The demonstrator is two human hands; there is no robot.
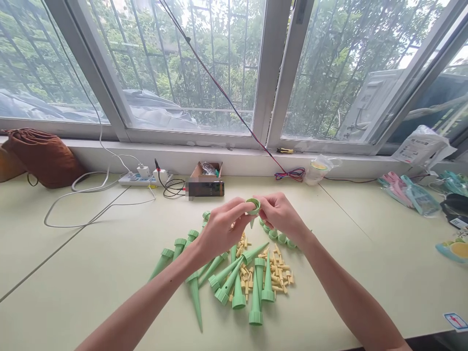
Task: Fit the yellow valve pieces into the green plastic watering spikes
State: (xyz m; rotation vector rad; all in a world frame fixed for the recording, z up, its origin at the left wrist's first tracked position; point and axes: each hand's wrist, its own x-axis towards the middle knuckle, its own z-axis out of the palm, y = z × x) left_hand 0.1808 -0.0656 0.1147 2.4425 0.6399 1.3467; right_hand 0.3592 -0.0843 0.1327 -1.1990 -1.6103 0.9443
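Observation:
A green plastic watering spike (252, 206) is up in front of me, its round open end towards me and its point down. My left hand (227, 225) is closed around its left side, thumb and fingers at the rim. At the right side of the same rim, my right hand (280, 214) pinches with its fingertips; whatever lies between them is hidden. Under both hands lies a heap of small yellow plastic fittings (281, 275). Several more green spikes (256, 292) rest on and around that heap, some with ridged caps. Beyond my right wrist, a row of green caps (282, 238) is partly covered.
A cardboard box (196, 170) and a black box (210, 189) stand at the back. To the left are a power strip (126, 180), white cables and a brown bag (46, 158). Plastic packets (420, 195) lie far right. Windows rise behind the table (365, 273).

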